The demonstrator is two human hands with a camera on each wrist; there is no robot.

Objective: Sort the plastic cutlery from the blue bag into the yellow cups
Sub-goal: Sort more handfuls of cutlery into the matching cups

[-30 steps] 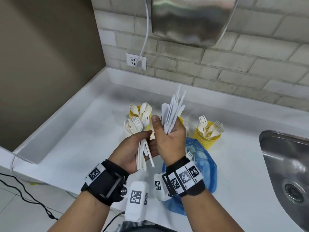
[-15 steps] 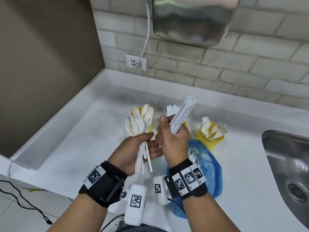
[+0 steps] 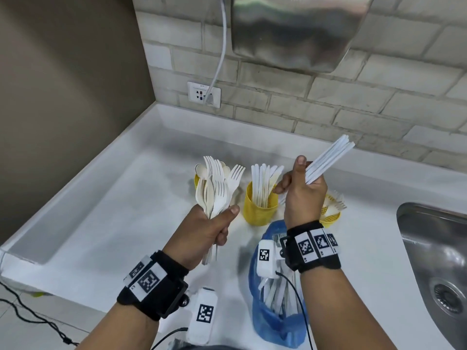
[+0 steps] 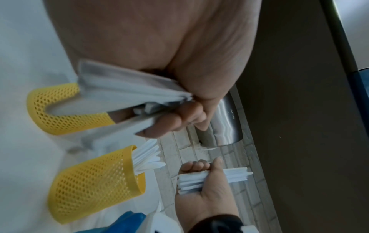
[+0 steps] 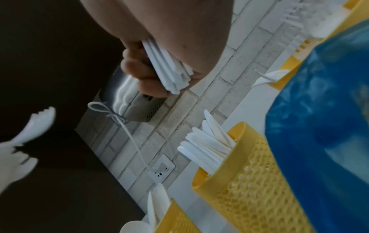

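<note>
My left hand (image 3: 217, 223) grips a mixed bundle of white forks and spoons (image 3: 214, 188) by the handles, heads up, in front of the left yellow cup (image 3: 197, 180). My right hand (image 3: 300, 190) holds a bundle of white knives (image 3: 326, 157) slanting up to the right, above and between the middle yellow cup (image 3: 260, 208), which holds knives, and the right yellow cup (image 3: 332, 218), which holds forks. The blue bag (image 3: 275, 314) lies below my right wrist with cutlery inside. The right wrist view shows my fingers (image 5: 139, 67) curled round the knives (image 5: 169, 71).
A steel sink (image 3: 434, 261) lies at the right of the white counter (image 3: 113, 223). A steel hand dryer (image 3: 298, 29) hangs on the brick wall, its cable running to a socket (image 3: 204, 94). A brown wall closes the left side.
My hands have drawn apart. The right hand moved right with the knives, now tilted to the right; the left hand moved left with the forks and spoons.
</note>
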